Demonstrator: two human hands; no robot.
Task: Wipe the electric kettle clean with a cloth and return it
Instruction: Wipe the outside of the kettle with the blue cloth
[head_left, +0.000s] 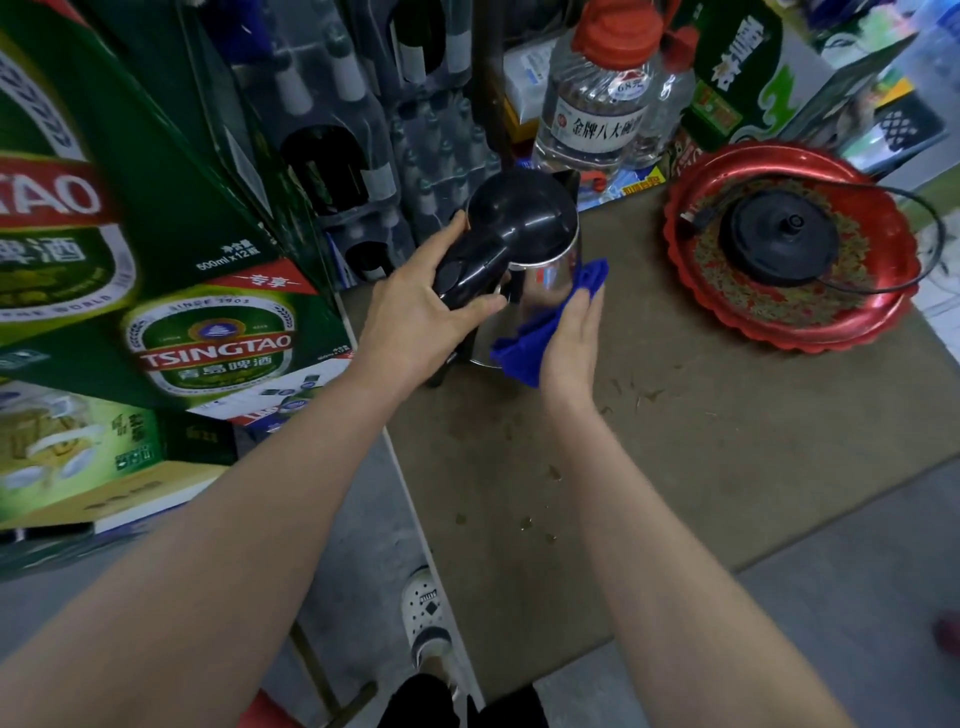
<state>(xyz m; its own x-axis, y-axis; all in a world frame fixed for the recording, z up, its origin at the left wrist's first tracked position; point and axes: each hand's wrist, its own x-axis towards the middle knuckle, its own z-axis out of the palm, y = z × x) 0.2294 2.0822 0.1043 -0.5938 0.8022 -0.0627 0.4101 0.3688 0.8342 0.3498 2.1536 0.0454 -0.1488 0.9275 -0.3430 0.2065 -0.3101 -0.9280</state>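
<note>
Hands extended: left hand (415, 317) grips kettle (540, 280) handle (462, 273), right hand (569, 343) presses cloth (522, 351) flat.

Kettle (540, 260) left of tray (878, 312), base (779, 236) in tray

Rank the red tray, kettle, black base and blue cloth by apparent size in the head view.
1. red tray
2. kettle
3. black base and blue cloth look alike; the right hand hides part of the cloth.

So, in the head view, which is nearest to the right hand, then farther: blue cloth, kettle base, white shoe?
1. blue cloth, under the right hand.
2. kettle base, on the red tray, right.
3. white shoe, on the floor.
</note>
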